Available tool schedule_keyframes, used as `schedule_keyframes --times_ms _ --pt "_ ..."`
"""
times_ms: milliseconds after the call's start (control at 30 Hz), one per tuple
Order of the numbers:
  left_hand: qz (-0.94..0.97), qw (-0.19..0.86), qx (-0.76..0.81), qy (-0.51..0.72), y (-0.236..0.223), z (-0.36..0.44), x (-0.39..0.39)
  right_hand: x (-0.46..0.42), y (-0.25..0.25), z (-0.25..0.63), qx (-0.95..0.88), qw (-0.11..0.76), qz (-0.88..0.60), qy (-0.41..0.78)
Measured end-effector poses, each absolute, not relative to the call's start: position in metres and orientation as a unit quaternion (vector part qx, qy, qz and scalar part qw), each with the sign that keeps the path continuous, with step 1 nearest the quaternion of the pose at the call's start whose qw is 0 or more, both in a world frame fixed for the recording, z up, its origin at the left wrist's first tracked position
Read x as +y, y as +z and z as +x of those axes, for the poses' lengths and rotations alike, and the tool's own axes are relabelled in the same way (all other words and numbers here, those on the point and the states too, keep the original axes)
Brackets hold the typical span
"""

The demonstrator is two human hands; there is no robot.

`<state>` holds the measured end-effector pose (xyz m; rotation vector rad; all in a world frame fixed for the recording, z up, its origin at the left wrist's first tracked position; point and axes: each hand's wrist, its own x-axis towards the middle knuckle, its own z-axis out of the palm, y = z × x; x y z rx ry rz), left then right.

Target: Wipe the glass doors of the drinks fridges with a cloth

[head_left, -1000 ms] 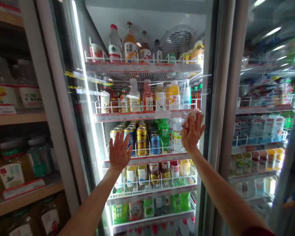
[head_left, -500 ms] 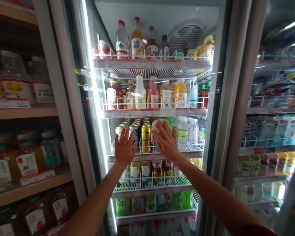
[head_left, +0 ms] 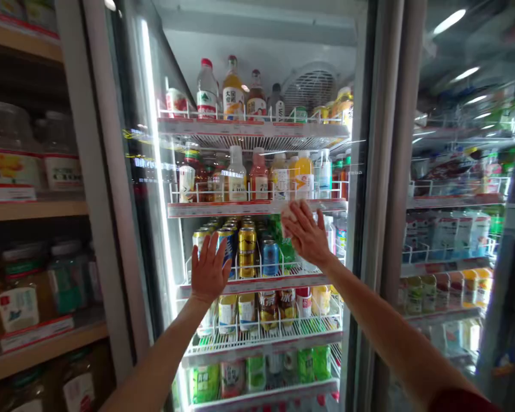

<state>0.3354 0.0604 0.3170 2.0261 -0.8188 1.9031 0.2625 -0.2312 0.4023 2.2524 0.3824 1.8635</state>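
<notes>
My left hand [head_left: 210, 270] is raised with its fingers spread, the palm toward the glass door [head_left: 257, 28] of a drinks cooler. It appears to rest flat on the pane, in front of several beer cans. To its right, my right hand [head_left: 309, 234] presses a crumpled white cloth [head_left: 288, 219] flat against the same glass, just below a shelf's front edge. The hand is a little blurred and partly covers the cloth. Through the pane a gold can [head_left: 246, 252] and a blue can [head_left: 269, 257] show between my two hands.
Inside the cooler, wire shelves hold bottles [head_left: 236, 174] and cans in rows. A bright light strip [head_left: 154, 143] runs down the left side. Wooden shelves [head_left: 34, 209] with jars stand at the left. Another glass-fronted cooler [head_left: 450, 203] is at the right.
My right hand has slid the cloth right and slightly up across the glass, uncovering the blue can. My left hand stays in nearly the same spot. The view has tilted up and turned slightly right.
</notes>
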Motion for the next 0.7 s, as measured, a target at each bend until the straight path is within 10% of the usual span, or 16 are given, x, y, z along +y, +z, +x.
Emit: schedule_keyframes --times_ms 167,367,567,700 --pt "0.688 0.108 -0.285 0.658 0.348 0.33 0.071 -0.252 0.433 0.267 -0.108 -0.076 0.667 0.733" --pt "0.695 0.149 -0.215 0.669 0.418 0.345 0.087 -0.211 0.435 0.269 0.175 0.145 0.75 0.621" --pt "0.691 0.135 -0.233 0.671 0.425 0.355 0.098 -0.244 0.483 0.271 -0.097 -0.062 0.657 0.745" --pt "0.679 0.147 -0.241 0.677 0.422 0.354 0.099 -0.217 0.482 0.275 0.105 0.097 0.718 0.682"
